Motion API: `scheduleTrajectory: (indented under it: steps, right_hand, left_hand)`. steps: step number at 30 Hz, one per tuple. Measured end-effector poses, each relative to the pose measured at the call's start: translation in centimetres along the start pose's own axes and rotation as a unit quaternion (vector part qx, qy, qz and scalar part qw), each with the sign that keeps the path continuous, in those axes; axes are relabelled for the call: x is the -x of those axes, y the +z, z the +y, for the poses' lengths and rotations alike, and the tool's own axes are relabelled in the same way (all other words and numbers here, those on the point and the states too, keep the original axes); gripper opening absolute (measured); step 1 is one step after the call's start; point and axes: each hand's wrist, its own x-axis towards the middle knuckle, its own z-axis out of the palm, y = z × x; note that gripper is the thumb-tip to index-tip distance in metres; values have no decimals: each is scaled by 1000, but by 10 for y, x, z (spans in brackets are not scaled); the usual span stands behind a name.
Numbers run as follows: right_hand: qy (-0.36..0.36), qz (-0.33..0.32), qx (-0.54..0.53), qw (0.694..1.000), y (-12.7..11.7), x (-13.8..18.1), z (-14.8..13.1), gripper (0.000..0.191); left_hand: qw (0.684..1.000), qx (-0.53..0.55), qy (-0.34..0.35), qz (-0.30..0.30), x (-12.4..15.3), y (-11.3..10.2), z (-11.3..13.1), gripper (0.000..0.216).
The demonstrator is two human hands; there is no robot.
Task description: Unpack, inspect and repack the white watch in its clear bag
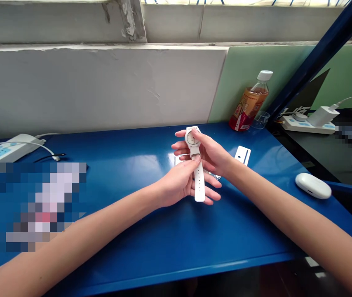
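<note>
A white wristwatch [193, 140] with a round face is held up over the blue table [126, 165]. My left hand [179, 181] grips its strap, thumb pressed on the band just below the buckle and the other fingers spread behind it. The long holed end of the strap hangs down across those fingers. My right hand [210, 150] holds the watch at the case, thumb on the upper edge of the face and fingers behind. Some clear and white packaging, mostly hidden, lies on the table behind my hands.
A white card [242, 155] and a white earbud case [313, 185] lie to the right. A drink bottle [250, 103] stands near the wall beside a small clear cup [260, 120]. At left are a power strip [9, 152], cables and a blurred-out object [49, 198].
</note>
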Motion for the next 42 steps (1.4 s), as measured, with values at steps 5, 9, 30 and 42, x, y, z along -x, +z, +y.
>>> scheduleTrajectory:
  steps: [5,9,30,42]
  right_hand:
    - [37,-38,-47,997,-7,3,1,25]
    - [41,-28,-80,996,-14,8,4,27]
    - [39,-69,-63,995,-19,16,4,30]
    - [16,-25,-107,994,-18,13,0,32]
  left_hand:
    - [1000,0,-10,2,-2,0,-1,40]
    - [1000,18,3,-4,-2,1,-5,30]
    - [998,32,-7,-49,0,-3,-10,27]
    - [996,38,-3,-75,0,0,-14,29]
